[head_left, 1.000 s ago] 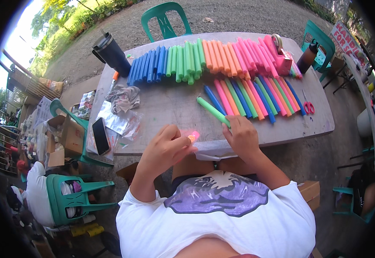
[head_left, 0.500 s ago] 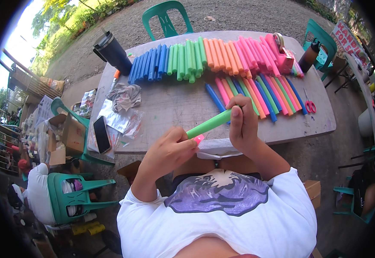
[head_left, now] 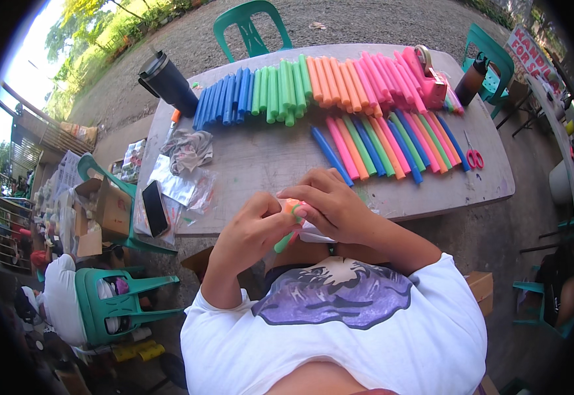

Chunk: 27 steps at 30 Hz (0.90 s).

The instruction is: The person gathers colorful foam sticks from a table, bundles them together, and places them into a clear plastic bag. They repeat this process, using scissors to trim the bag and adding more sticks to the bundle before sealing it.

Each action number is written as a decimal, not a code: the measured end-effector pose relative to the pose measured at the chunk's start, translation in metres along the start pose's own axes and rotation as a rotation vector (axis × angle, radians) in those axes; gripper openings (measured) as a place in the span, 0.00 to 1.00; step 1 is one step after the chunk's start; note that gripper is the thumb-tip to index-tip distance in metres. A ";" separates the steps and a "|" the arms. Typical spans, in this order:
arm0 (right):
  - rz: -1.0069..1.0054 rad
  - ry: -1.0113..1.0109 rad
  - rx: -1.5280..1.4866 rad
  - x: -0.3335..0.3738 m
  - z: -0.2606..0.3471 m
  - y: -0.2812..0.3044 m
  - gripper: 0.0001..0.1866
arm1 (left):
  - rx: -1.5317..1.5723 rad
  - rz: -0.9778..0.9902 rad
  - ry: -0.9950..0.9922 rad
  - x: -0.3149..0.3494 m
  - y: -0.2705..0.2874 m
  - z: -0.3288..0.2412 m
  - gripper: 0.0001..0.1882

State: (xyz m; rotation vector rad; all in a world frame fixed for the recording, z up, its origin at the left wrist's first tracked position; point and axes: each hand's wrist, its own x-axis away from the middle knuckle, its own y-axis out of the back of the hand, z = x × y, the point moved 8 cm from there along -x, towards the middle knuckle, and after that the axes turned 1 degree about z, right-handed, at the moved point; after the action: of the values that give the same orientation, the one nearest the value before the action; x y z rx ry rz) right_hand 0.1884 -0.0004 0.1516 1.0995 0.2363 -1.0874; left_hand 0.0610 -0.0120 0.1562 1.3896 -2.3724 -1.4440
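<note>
My left hand (head_left: 252, 227) is closed round a few coloured candles held low in front of the table's near edge. A green candle (head_left: 283, 243) sticks out below its fingers, with a bit of pink beside it. An orange end (head_left: 293, 205) with green next to it shows between the two hands. My right hand (head_left: 333, 207) meets the left one there, its fingers bent and pressed against the candle ends. Most of what they hold is hidden by the fingers, so I cannot tell exactly how many candles there are.
Rows of blue, green, orange and pink candles (head_left: 283, 89) line the table's (head_left: 254, 155) far side. Mixed candles (head_left: 392, 145) lie nearer, beside scissors (head_left: 474, 153). A tape dispenser (head_left: 433, 89), bottle (head_left: 472, 81), tumbler (head_left: 172, 84), rag (head_left: 189, 153) and phone (head_left: 156, 209) are around them.
My right hand has come down and left from the far end of the green candle to my left hand. The long green candle has swung down, and an orange end now shows.
</note>
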 end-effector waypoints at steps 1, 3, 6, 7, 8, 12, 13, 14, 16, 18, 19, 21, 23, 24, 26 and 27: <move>-0.062 -0.060 0.106 0.003 -0.009 0.005 0.14 | 0.023 -0.015 0.033 0.001 0.001 0.003 0.08; -0.184 -0.176 0.313 0.020 -0.035 0.014 0.16 | 0.007 -0.009 0.039 0.003 0.002 0.006 0.08; -0.052 -0.410 0.788 0.059 -0.070 0.004 0.18 | 0.015 -0.008 0.046 0.005 0.003 0.011 0.08; 0.018 -0.488 0.904 0.072 -0.079 -0.002 0.18 | 0.023 -0.007 0.048 0.005 0.002 0.012 0.08; -0.003 -0.453 0.938 0.078 -0.078 -0.007 0.18 | 0.022 -0.009 0.048 0.004 0.001 0.013 0.08; -0.109 -0.371 0.797 0.079 -0.072 0.003 0.13 | 0.027 -0.026 0.032 0.004 -0.002 0.013 0.11; -0.144 -0.366 0.692 0.073 -0.071 0.012 0.11 | 0.027 -0.032 0.023 0.003 -0.002 0.012 0.13; -0.269 -0.386 0.526 0.069 -0.069 0.026 0.10 | 0.030 -0.029 0.022 0.003 -0.002 0.012 0.12; -0.513 -0.417 0.187 0.062 -0.063 0.054 0.08 | 0.035 -0.022 0.020 0.003 -0.003 0.012 0.12; -0.638 -0.382 0.039 0.059 -0.054 0.078 0.08 | 0.035 -0.019 0.022 0.003 -0.003 0.010 0.11; -0.701 -0.364 -0.035 0.059 -0.050 0.088 0.09 | 0.035 -0.017 0.021 0.003 -0.003 0.009 0.11; -0.651 -0.355 -0.119 0.049 -0.041 0.087 0.09 | 0.022 -0.016 0.014 0.002 -0.003 0.006 0.11; -0.514 -0.329 -0.143 0.040 -0.031 0.074 0.09 | 0.010 -0.019 0.001 0.002 -0.003 0.002 0.11; -0.469 -0.243 -0.140 0.033 -0.024 0.066 0.09 | 0.007 -0.020 -0.008 0.002 -0.003 -0.001 0.11; -0.234 -0.344 -0.280 0.027 -0.023 0.038 0.10 | 0.013 -0.029 -0.033 0.001 -0.003 -0.004 0.11; -0.090 -0.206 -0.167 0.018 -0.015 0.025 0.15 | 0.021 -0.037 -0.045 0.001 -0.004 -0.005 0.11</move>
State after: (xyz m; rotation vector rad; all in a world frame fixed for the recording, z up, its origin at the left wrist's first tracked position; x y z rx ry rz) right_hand 0.2221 0.0015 0.1476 0.8274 0.2102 -1.2297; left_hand 0.0652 -0.0169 0.1562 1.4281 -2.4078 -1.4796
